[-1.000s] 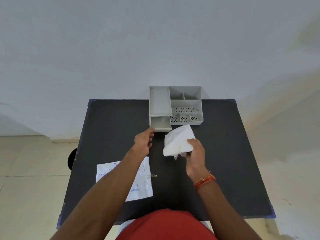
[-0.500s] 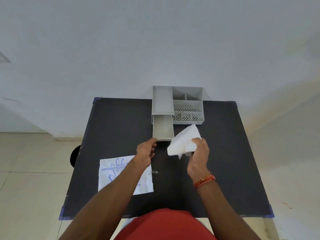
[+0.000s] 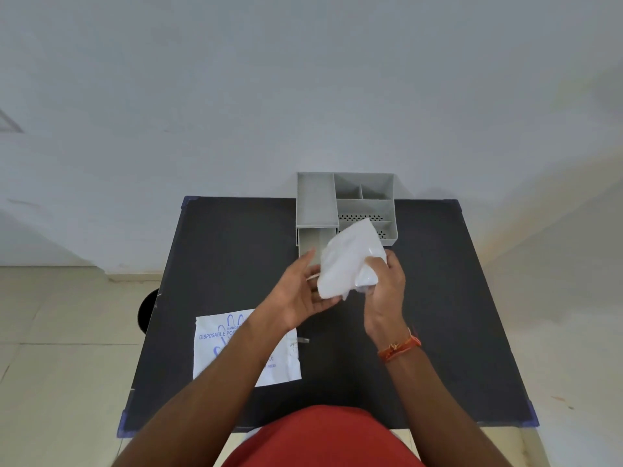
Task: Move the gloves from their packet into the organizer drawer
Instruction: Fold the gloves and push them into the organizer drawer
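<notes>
A white folded bundle of gloves (image 3: pixel 347 261) is held in the air by my right hand (image 3: pixel 384 291), just in front of the grey organizer (image 3: pixel 364 203). The organizer's drawer (image 3: pixel 312 246) is pulled out toward me on its left side, partly hidden behind my hands and the bundle. My left hand (image 3: pixel 300 294) is open, palm up, beside and under the bundle's left edge, fingers near it. The flat white gloves packet (image 3: pixel 215 352) with blue print lies on the black table (image 3: pixel 455 315) at the left, partly under my left forearm.
The organizer stands at the table's far edge against a pale wall. A dark round object (image 3: pixel 148 313) shows below the table's left edge. My red garment (image 3: pixel 320 436) fills the bottom of the view. Tiled floor lies to the left.
My left hand has let go of the pulled-out drawer and turned palm up beside the gloves. My right hand has lifted the bundle slightly toward the drawer.
</notes>
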